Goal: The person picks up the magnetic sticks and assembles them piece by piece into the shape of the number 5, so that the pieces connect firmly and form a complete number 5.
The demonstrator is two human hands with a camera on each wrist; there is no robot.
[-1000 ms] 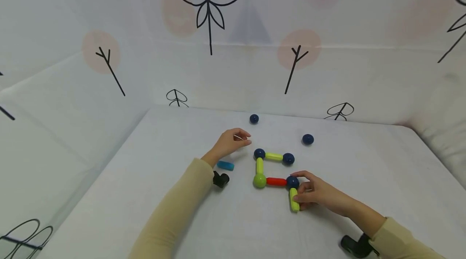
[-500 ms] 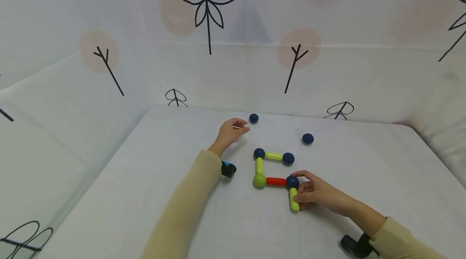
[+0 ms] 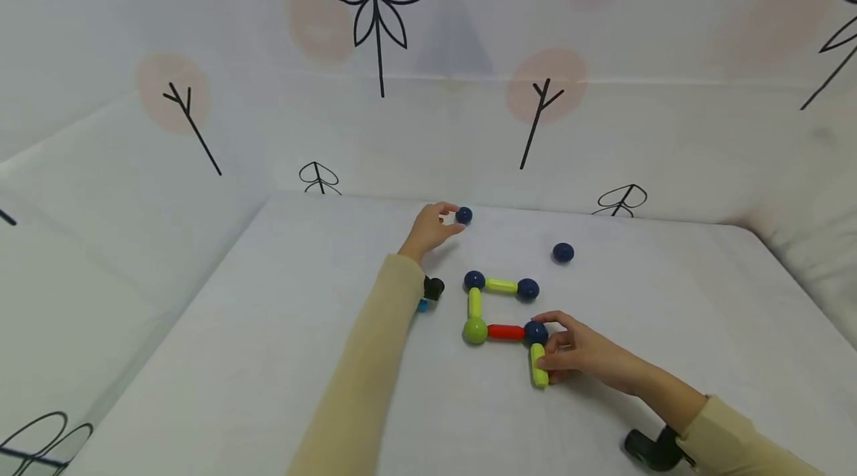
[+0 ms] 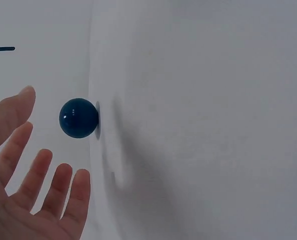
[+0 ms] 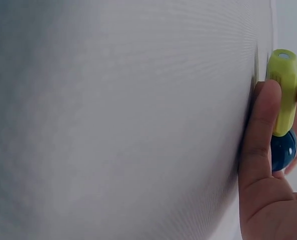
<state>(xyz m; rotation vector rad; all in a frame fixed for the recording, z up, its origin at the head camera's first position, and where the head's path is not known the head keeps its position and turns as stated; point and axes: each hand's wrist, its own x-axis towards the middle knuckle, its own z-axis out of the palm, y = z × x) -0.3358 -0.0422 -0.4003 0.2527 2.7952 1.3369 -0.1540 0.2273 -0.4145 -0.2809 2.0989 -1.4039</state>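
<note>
At the table's far edge, my left hand point(image 3: 430, 229) reaches around a dark blue ball point(image 3: 463, 216). In the left wrist view its fingers are spread and lightly bent, and the ball point(image 4: 78, 118) sits just beyond the thumb and fingers. My right hand point(image 3: 589, 357) pinches a yellow-green magnetic stick point(image 3: 539, 370), whose metal-tipped end shows in the right wrist view. That stick meets a dark blue ball point(image 3: 535, 332), touched by the right index finger. A red stick point(image 3: 506, 332) links this ball to a green ball point(image 3: 475, 331).
From the green ball a yellow-green stick point(image 3: 474, 303) runs to a blue ball point(image 3: 474, 280), then another stick point(image 3: 501, 285) to a blue ball point(image 3: 527, 289). A loose blue ball point(image 3: 563, 253) lies at the back right. A blue stick point(image 3: 422, 306) is mostly hidden by the left sleeve.
My left hand has moved away from me and slightly right, up to the far blue ball. The right hand keeps its hold on the yellow-green stick.
</note>
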